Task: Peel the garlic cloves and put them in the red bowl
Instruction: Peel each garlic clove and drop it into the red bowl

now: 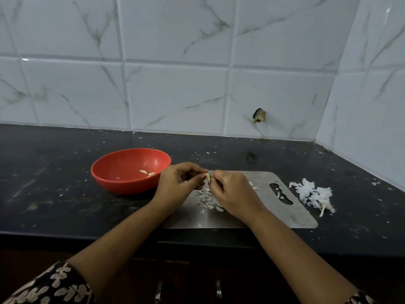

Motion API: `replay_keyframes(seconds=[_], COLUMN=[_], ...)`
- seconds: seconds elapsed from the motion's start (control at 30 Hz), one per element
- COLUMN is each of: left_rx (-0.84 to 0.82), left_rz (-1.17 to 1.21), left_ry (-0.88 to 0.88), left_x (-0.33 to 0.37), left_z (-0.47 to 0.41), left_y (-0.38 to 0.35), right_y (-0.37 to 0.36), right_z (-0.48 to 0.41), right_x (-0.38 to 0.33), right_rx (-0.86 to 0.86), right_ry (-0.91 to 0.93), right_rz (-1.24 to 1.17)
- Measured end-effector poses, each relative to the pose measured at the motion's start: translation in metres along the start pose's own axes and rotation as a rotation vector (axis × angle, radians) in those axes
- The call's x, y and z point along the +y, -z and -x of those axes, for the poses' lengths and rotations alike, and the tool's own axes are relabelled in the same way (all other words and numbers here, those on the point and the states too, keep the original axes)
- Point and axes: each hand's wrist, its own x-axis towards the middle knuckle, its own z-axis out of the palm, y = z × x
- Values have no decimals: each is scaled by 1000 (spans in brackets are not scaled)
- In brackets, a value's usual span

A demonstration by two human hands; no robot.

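Round red plastic bowl [122,186] at left on the black counter [54,205], a few pale peeled garlic cloves [148,173] inside, left hand [177,183] and right hand [232,194] together just right of it, both pinching one small garlic clove [207,177] over a flat steel board [274,216], clove mostly hidden by fingers.

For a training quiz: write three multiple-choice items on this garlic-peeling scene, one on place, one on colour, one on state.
1. The big pile of white garlic skins lies: A) on the black counter, right of the flat steel cutting board; B) on a plate; C) in a sink.
2. The round bowl is: A) blue; B) red; C) green.
3. The left hand and right hand: A) lie flat; B) lift the bowl; C) pinch one garlic clove.
1A: it sits beyond the board's handle slot. 2B: its wall is red. 3C: fingertips meet on the clove.
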Motion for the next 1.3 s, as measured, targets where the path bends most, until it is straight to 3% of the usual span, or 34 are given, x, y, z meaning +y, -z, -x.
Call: replay_keyframes(seconds=[0.3, 0.5, 0.63, 0.9, 1.3], left_rx=[-65, -65, -50, -112, -133], left_rz=[154, 147, 133, 254, 364], left_ry=[42, 37, 33, 93, 187], left_x=[6, 5, 4, 5, 5], left_z=[1, 0, 0, 1, 0], left_y=[-1, -1, 0, 0, 2], right_y=[0, 3, 6, 5, 0], right_z=[-3, -5, -5, -3, -4], right_x=[0, 1, 1, 3, 9], right_rx=[82, 41, 2, 128, 134], right_ry=[-115, -318, -338, -206, -93], right_rz=[-271, -513, -614, -529, -276])
